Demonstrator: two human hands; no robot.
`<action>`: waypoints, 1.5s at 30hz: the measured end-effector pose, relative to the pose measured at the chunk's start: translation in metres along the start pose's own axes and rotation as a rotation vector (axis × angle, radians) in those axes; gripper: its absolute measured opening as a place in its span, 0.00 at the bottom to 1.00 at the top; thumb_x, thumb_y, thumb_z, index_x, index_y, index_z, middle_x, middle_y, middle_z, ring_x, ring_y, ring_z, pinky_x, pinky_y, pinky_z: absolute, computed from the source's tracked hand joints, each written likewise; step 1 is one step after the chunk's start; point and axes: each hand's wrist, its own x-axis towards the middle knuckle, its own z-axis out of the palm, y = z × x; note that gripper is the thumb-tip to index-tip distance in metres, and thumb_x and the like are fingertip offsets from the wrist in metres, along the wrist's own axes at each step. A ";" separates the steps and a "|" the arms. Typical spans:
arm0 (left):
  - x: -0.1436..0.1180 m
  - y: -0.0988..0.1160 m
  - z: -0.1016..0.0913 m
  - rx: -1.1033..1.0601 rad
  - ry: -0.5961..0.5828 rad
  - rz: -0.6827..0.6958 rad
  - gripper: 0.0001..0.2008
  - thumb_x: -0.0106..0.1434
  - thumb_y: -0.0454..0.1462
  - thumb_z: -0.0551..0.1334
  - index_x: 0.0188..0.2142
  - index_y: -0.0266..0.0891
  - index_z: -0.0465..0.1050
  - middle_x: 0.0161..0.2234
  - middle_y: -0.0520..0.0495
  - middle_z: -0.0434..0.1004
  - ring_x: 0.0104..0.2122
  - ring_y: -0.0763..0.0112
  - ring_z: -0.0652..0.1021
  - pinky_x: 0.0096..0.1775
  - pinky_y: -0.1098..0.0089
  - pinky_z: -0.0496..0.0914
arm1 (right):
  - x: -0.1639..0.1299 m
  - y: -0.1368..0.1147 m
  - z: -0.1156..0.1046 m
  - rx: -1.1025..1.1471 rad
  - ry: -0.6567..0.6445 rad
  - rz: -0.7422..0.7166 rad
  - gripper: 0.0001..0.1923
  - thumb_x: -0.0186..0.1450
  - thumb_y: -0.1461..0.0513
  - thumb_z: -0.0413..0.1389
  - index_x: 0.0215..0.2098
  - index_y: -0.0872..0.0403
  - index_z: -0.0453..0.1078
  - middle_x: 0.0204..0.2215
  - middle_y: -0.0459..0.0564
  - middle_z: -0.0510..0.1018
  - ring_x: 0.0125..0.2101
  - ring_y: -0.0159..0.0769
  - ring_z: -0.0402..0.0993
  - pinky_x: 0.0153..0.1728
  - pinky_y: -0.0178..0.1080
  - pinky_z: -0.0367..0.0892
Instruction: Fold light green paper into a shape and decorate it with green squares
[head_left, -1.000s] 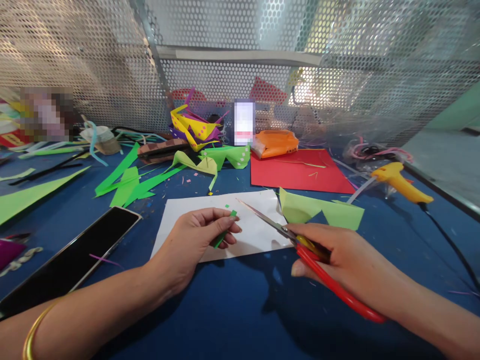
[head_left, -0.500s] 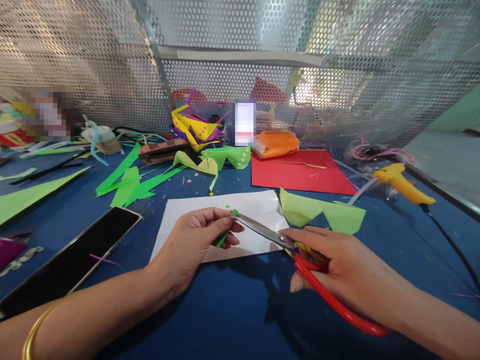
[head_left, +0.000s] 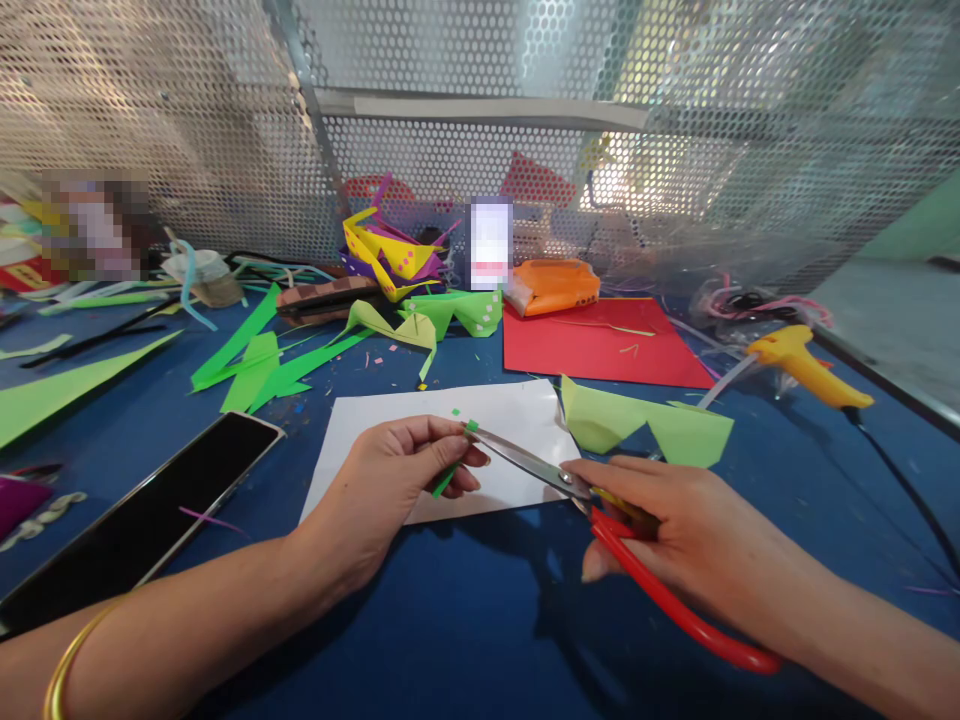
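Observation:
My left hand (head_left: 409,465) pinches a narrow green paper strip (head_left: 445,480) between thumb and fingers, above a white sheet of paper (head_left: 510,405). My right hand (head_left: 675,515) is wrapped round the red handles of a pair of scissors (head_left: 525,460). The blade tips meet the strip's end right at my left fingertips, and the blades look nearly closed. A small green paper piece (head_left: 456,412) lies on the white sheet just beyond the tips. Right of the sheet, close to my right hand, is a folded light green paper shape (head_left: 645,425).
A black phone (head_left: 150,510) lies at left. Green paper scraps (head_left: 259,375), yellow and purple folded paper (head_left: 390,255), an orange packet (head_left: 555,287) and red paper (head_left: 600,345) lie further back. At right is a yellow glue gun (head_left: 810,365) with its cord. A perforated metal panel (head_left: 480,160) stands behind.
Very little differs. The scissors and my right hand have shifted slightly to the right; my left hand keeps its place with the green strip.

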 end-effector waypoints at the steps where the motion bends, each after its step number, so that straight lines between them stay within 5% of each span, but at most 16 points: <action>1: 0.000 0.000 0.000 0.002 -0.006 0.001 0.04 0.58 0.35 0.66 0.30 0.36 0.79 0.23 0.52 0.79 0.21 0.79 0.73 0.28 0.78 0.66 | 0.000 0.000 0.000 -0.011 0.009 -0.004 0.14 0.61 0.58 0.60 0.46 0.48 0.74 0.31 0.45 0.79 0.30 0.37 0.77 0.31 0.37 0.71; 18: -0.001 0.000 -0.002 0.005 -0.012 -0.014 0.07 0.57 0.39 0.68 0.29 0.37 0.79 0.27 0.50 0.80 0.22 0.78 0.73 0.28 0.76 0.67 | 0.000 -0.004 -0.003 0.002 0.018 0.031 0.08 0.62 0.55 0.60 0.36 0.50 0.74 0.29 0.45 0.78 0.29 0.35 0.77 0.32 0.35 0.71; 45: 0.001 0.001 -0.001 0.024 -0.010 -0.018 0.07 0.57 0.39 0.68 0.28 0.37 0.79 0.26 0.50 0.80 0.22 0.77 0.73 0.28 0.75 0.68 | 0.001 -0.005 -0.003 -0.032 -0.008 0.043 0.12 0.60 0.52 0.63 0.33 0.51 0.72 0.29 0.44 0.76 0.30 0.35 0.75 0.31 0.35 0.70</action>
